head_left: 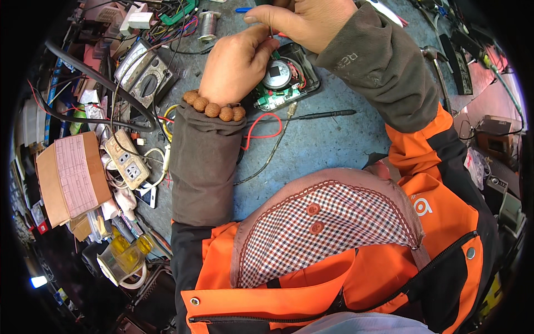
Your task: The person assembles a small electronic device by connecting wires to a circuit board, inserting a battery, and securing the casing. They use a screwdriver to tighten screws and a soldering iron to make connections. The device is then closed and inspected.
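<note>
An opened black device casing (pixel 311 83) lies at the far middle of the bench, with a green circuit board (pixel 272 102), a round silver speaker-like disc (pixel 277 74) and red wires inside. My left hand (pixel 236 64), a brown bead bracelet (pixel 214 108) at its wrist, is closed in a pinch at the casing's upper left; what its fingertips hold is too small to tell. Above the casing, my right hand (pixel 314 22) is closed too, partly cut off by the top edge. A thin shaft (pixel 271 31) runs between the two hands, its kind unclear.
Test leads, one with a black probe (pixel 328 113), lie on the blue bench (pixel 317 142). To the left are an analog multimeter (pixel 147 80), a solder spool (pixel 208 25), a power strip (pixel 127 158) and cardboard (pixel 72 178). A hammer (pixel 436 61) lies at the right.
</note>
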`<action>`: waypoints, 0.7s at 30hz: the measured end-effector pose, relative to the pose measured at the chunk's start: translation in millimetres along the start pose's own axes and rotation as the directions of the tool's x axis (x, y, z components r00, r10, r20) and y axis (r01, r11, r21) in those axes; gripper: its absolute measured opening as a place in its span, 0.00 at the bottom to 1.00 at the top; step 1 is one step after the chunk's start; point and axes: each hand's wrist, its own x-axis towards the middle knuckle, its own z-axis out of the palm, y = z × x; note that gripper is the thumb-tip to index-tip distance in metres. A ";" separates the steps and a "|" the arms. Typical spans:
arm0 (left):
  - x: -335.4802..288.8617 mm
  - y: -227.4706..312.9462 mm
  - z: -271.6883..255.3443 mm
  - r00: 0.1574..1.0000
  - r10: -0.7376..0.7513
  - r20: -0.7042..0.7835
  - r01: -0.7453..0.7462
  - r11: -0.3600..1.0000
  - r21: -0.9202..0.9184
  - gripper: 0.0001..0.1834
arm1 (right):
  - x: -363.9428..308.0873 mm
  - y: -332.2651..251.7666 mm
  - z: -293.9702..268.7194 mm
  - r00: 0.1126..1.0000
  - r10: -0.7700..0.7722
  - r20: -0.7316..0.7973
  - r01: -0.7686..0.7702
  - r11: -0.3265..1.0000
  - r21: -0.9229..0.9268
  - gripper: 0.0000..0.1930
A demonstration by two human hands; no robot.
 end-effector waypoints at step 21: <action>-9.0 -4.5 -13.4 0.994 -0.058 0.094 0.070 0.990 -0.119 0.22 | 3.5 -2.1 -6.5 0.985 0.114 0.128 -0.125 0.989 0.080 0.36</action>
